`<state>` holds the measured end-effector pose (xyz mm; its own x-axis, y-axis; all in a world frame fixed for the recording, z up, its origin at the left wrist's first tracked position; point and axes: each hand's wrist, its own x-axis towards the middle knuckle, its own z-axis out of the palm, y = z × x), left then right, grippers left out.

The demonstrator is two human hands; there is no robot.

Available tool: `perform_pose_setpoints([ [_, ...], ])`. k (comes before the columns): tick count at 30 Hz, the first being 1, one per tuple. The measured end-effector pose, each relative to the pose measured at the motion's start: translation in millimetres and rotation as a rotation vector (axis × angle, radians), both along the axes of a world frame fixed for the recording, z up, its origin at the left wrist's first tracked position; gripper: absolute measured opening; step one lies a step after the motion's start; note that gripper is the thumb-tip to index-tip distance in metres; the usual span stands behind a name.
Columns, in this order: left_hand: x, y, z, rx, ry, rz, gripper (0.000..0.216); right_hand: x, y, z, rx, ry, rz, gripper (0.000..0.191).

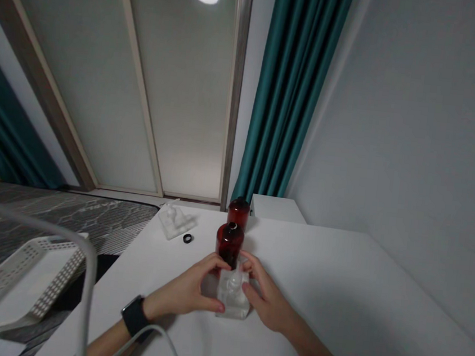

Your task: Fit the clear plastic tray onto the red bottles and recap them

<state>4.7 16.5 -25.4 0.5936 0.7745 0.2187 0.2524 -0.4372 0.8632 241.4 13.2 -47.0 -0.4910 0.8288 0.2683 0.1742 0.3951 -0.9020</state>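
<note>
Together, two hands (pixel 198 287) (pixel 269 300) pinch one clear piece (pixel 233 297) beside two dark-red bottles (pixel 229 242) (pixel 238 213).

The smooth white worktop (pixel 320 317) carries a glossy dark-red rounded bottle (pixel 229 242) and, just behind it, a second dark-red bottle (pixel 238 213). Toward its far left corner lie a clear, squarish plastic piece (pixel 174 223) and a small black ring (pixel 187 238).

Front bottle (pixel 230 240) partly hides rear bottle (pixel 238 211); left edge crops white basket (pixel 57 285)
</note>
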Motion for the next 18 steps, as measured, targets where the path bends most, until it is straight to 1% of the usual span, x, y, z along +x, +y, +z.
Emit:
perform_pose_setpoints([
  [2, 0.1, -0.5, 0.9, -0.002, -0.008, -0.006, 0.056, 1.3, -0.5, 1.0, 0.003, -0.001, 0.006, 0.055],
  [6, 0.0, -0.8, 1.9, 0.004, -0.004, -0.005, 0.056, -1.3, -0.6, -1.1, 0.007, -0.018, 0.004, 0.072],
  [8, -0.3, -0.7, 1.8, 0.006, -0.003, -0.006, 0.057, -3.7, -0.2, -2.7, 0.003, -0.022, -0.023, 0.075],
  [11, -0.9, -0.7, 1.2, 0.001, -0.010, -0.011, 0.056, -5.2, -0.1, -1.8, 0.044, -0.008, -0.033, 0.068],
  [15, -1.3, -1.1, -0.2, 0.003, -0.003, -0.007, 0.057, -3.1, -2.1, 5.5, 0.126, 0.010, -0.064, 0.056],
  [18, -1.2, -0.6, -0.9, 0.003, 0.008, -0.001, 0.059, -3.0, -6.0, 10.6, 0.197, 0.019, -0.112, 0.056],
])
